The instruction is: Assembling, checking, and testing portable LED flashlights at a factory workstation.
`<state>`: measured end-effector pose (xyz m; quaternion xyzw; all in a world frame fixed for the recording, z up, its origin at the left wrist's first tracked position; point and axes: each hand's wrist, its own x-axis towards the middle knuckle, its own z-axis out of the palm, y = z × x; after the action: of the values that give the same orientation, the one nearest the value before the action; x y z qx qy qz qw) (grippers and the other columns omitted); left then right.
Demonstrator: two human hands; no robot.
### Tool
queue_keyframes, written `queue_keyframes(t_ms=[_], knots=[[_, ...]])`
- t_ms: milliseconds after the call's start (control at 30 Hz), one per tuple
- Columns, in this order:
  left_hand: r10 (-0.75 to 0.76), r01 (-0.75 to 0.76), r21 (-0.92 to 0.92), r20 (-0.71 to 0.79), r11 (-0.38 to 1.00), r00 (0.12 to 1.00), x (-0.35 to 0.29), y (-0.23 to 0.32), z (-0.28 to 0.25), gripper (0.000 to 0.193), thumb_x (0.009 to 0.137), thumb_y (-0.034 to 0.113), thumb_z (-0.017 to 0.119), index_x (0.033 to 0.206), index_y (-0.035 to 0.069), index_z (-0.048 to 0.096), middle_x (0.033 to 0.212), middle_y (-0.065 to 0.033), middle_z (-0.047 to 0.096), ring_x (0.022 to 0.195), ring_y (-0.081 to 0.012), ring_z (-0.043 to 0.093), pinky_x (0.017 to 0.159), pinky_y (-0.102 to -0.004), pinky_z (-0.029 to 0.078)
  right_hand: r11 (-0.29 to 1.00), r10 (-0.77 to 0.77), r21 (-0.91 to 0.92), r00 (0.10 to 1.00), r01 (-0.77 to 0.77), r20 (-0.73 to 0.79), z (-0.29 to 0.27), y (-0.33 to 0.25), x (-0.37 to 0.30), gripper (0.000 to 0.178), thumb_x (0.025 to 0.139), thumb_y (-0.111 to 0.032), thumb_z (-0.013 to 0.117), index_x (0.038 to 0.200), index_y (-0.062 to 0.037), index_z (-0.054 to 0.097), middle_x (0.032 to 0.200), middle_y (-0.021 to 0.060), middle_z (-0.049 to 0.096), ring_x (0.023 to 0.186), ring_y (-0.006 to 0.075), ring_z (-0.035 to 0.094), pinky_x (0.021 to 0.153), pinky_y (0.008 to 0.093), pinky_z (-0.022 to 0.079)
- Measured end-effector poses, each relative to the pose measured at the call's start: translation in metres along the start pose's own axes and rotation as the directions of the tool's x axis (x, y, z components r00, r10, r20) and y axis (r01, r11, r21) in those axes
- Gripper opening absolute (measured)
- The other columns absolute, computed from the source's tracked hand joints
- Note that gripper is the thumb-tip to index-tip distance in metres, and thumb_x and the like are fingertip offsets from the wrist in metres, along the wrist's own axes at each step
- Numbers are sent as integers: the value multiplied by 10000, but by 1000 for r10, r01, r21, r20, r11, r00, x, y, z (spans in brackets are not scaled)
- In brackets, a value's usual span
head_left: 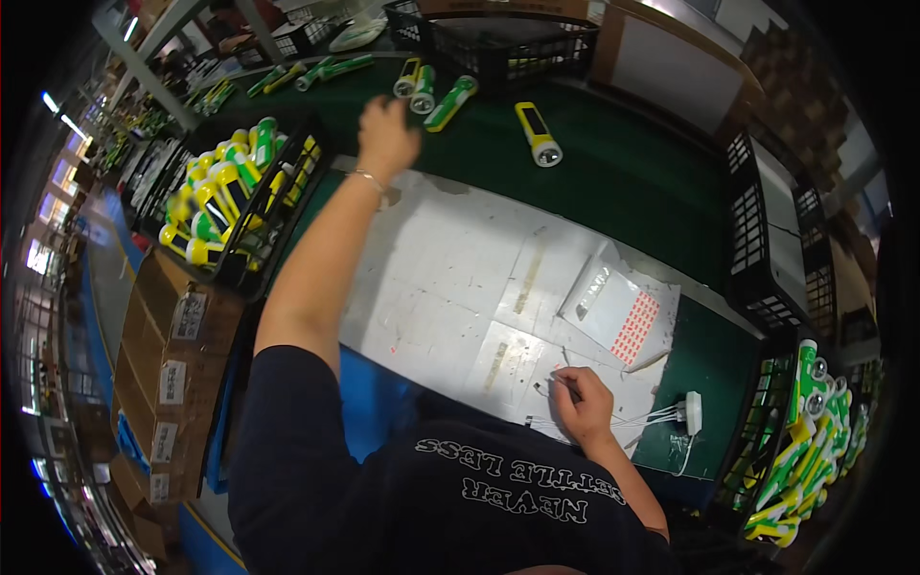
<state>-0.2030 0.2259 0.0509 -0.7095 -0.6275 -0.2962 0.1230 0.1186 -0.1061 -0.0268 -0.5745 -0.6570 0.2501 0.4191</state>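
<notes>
My left hand is stretched out over the far edge of the white board, its fingers apart and slightly bent. Just beyond its fingertips lie a yellow flashlight and a green flashlight, side by side on the green table. Another green flashlight rests to their right. Low on the board, my right hand has its fingers closed on a thin white cable. More white cables run under that hand to a white plug adapter.
A black crate full of yellow and green flashlights stands at the left; another crate of them is at the right. One yellow flashlight lies alone beyond the white board. A plastic bag and a red-marked sheet lie on the board.
</notes>
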Motion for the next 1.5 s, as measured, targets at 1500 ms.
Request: queue_keyframes(t_ms=[1500], knots=[[471, 918, -322, 789, -229, 394, -210, 229, -56, 286, 934, 307, 468, 1068, 56, 441, 865, -93, 563, 691, -154, 566, 578, -295, 503, 928, -155, -352, 987, 127, -52, -56, -43, 4, 77, 806, -172, 593, 826, -99, 603, 698, 72, 532, 569, 271, 552, 498, 356, 445]])
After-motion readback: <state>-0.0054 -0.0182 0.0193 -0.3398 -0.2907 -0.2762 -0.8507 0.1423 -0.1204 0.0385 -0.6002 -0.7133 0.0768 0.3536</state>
